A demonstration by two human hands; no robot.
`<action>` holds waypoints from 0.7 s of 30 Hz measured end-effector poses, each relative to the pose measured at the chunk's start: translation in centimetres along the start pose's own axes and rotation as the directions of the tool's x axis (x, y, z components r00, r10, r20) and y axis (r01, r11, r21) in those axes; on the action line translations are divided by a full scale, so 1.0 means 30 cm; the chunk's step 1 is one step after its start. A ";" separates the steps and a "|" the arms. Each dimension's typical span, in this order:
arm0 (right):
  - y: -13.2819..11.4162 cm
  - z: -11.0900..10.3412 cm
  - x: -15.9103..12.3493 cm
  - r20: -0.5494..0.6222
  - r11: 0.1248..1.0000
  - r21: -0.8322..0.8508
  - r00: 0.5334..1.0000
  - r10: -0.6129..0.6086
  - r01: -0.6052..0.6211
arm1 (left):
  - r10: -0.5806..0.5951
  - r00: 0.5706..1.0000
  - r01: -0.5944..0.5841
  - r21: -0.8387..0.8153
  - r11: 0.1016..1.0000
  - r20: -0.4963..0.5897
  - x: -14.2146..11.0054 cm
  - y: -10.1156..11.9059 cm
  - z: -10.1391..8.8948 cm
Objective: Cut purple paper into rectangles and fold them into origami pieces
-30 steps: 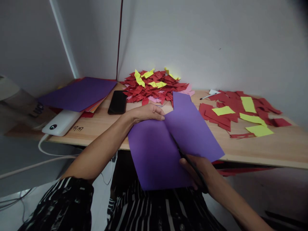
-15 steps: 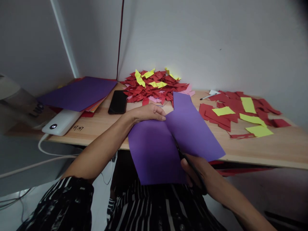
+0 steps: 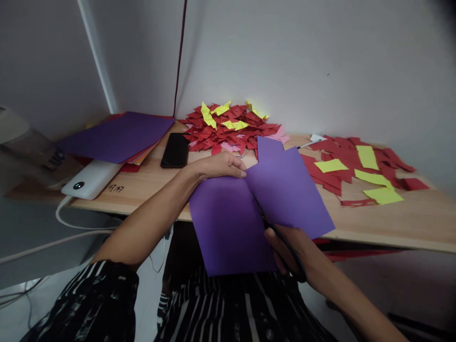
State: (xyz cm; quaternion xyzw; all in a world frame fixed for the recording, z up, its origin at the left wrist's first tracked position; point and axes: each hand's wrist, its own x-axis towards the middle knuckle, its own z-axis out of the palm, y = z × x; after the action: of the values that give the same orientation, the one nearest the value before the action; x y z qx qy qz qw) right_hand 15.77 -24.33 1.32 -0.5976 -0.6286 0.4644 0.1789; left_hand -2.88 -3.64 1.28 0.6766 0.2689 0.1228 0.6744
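A sheet of purple paper [image 3: 231, 223] hangs over the table's front edge, cut from its near side into two flaps. My left hand [image 3: 224, 166] is closed on its far part, thumb and fingers pinching it beyond the end of the cut. My right hand [image 3: 294, 247] grips black scissors [image 3: 290, 254], with the blades inside the slit, pointing away from me. The right flap is lifted over the right hand and hides part of its fingers. The tips of the blades are hard to make out against the paper.
Folded red and yellow paper pieces [image 3: 231, 126] form a heap by the wall. Flat red and yellow slips [image 3: 356, 166] and a pen [image 3: 309, 143] lie right. Left are a phone [image 3: 175, 150], a white power bank [image 3: 90, 180], purple sheets [image 3: 121, 135] and a bottle [image 3: 32, 147].
The scissors have shifted slightly up and left within the slit, and their handle loops look wider apart. The right flap has swung a little to the right. My left hand stays on the paper.
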 end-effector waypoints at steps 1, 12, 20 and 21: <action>0.003 0.002 0.001 -0.002 1.000 0.001 1.000 0.001 -0.001 | 0.003 1.000 -0.003 0.003 1.000 0.002 0.000 0.000 0.000; 0.094 0.039 0.035 -0.018 0.995 0.054 0.996 0.090 -0.089 | 0.015 1.000 -0.015 -0.008 1.000 -0.005 0.009 -0.010 -0.011; 0.068 0.029 0.029 -0.087 0.993 0.047 0.990 0.110 -0.106 | 0.052 0.999 -0.051 -0.054 0.997 0.011 -0.027 0.017 -0.009; 0.066 0.026 0.028 -0.078 0.995 0.043 0.992 0.096 -0.093 | 0.061 0.998 -0.060 -0.058 0.997 0.016 -0.031 0.019 -0.011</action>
State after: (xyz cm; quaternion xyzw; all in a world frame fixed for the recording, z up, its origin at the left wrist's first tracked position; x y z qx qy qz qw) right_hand 16.13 -24.13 -0.93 -0.6411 -0.5829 0.4603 0.1933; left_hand -3.71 -3.84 2.04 0.6658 0.2389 0.1448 0.6919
